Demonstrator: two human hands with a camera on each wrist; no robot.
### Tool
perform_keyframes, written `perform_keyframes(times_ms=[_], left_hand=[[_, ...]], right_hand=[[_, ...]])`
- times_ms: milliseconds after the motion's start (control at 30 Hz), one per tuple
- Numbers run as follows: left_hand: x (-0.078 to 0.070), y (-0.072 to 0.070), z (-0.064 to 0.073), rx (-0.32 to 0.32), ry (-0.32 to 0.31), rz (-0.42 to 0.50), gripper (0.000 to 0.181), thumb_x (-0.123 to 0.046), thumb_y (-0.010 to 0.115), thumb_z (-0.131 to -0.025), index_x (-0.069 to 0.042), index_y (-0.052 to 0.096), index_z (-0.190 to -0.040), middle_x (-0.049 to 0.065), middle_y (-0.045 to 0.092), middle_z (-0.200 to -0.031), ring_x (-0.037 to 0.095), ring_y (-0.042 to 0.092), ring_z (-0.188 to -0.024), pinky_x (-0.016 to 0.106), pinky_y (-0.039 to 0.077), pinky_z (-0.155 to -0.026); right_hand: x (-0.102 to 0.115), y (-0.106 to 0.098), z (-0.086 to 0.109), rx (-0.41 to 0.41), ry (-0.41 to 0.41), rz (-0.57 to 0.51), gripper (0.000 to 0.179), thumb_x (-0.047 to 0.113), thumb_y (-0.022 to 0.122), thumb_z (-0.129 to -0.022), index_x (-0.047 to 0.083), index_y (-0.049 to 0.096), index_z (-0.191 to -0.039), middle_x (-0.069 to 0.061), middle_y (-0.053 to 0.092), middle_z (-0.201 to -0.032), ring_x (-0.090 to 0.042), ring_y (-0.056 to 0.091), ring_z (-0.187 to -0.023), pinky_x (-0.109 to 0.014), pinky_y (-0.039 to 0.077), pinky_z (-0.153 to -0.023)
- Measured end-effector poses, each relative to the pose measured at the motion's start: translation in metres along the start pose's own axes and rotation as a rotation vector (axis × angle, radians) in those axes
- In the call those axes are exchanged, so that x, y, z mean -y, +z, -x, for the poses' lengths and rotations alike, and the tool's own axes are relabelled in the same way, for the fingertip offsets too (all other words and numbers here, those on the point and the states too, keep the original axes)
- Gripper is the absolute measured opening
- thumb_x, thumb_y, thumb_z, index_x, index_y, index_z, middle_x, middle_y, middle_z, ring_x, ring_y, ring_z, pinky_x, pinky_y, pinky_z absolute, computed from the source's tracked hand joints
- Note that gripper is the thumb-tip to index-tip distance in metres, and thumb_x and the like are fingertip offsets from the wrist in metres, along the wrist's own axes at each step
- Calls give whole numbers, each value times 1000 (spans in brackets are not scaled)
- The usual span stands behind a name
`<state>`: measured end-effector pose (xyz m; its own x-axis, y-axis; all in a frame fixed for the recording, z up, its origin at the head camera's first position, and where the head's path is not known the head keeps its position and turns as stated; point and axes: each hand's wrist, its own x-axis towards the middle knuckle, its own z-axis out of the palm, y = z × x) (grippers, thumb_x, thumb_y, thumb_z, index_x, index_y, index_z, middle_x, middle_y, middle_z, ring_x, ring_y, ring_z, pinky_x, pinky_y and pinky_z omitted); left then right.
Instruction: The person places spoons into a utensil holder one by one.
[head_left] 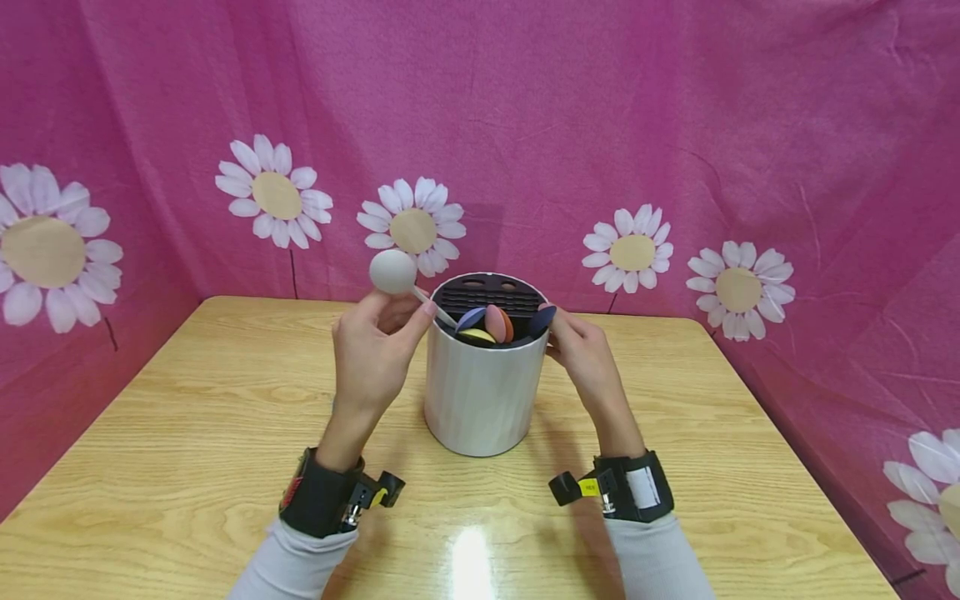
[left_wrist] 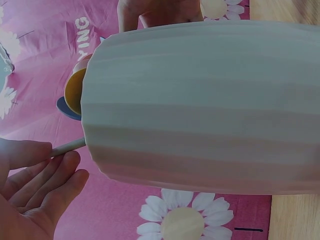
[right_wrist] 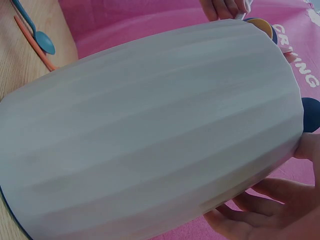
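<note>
A white ribbed utensil holder [head_left: 482, 400] with a black slotted insert [head_left: 491, 297] stands upright on the table. My left hand [head_left: 375, 350] pinches a white spoon [head_left: 393, 271] between thumb and fingers by its thin handle [left_wrist: 70, 147]. The spoon's round bowl is up and to the left, while the handle's lower end passes behind the rim and is hidden. At the opposite side, my right hand [head_left: 583, 354] grips the holder, its fingers [right_wrist: 270, 200] against the ribbed wall and the thumb by the rim.
Heads of a yellow [head_left: 477, 336], a periwinkle [head_left: 471, 318], a pink [head_left: 495, 322], an orange [head_left: 508, 327] and a navy utensil [head_left: 542, 321] poke from the holder. A blue spoon [right_wrist: 44, 42] and an orange utensil [right_wrist: 34, 45] lie on the wooden table [head_left: 225, 417]. Pink flowered cloth hangs around it.
</note>
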<state>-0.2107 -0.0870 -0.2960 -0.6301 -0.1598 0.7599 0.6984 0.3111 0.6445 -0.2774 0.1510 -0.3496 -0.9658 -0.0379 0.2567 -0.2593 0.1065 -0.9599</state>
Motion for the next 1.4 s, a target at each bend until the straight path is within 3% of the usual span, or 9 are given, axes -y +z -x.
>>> perform_keyframes(times_ms=[500,767,867,1400], left_hand=[[3,2,0,16,-1,6,16,10,72,-81,13,66,-95,23,69,-87,30,68,-83,48,55,-76],[38,6,0,21,5,7,16,-1,76,-83,4,70,-97,11,72,-89,16,68,-84,43,56,-76],[44,6,1,33,-3,9,16,-6,76,-84,-1,72,-98,7,72,-90,11,67,-85,41,56,-77],[45,7,1,45,-8,-1,14,-9,75,-86,-3,74,-98,5,72,-89,10,67,-84,41,57,-75]], right_hand=[[0,0,-1,0,-4,1,52,46,55,-98,7,61,-131,-7,60,-127,-19,59,-110,-40,47,-95],[-2,0,-1,-3,-6,9,51,46,54,-99,7,61,-131,-6,60,-127,-18,59,-110,-40,47,-95],[-2,0,-1,-3,-8,6,51,46,55,-99,7,61,-131,-7,60,-127,-19,58,-111,-40,47,-95],[0,0,0,-13,10,30,55,50,55,-97,8,60,-132,-6,58,-130,-22,57,-113,-43,45,-97]])
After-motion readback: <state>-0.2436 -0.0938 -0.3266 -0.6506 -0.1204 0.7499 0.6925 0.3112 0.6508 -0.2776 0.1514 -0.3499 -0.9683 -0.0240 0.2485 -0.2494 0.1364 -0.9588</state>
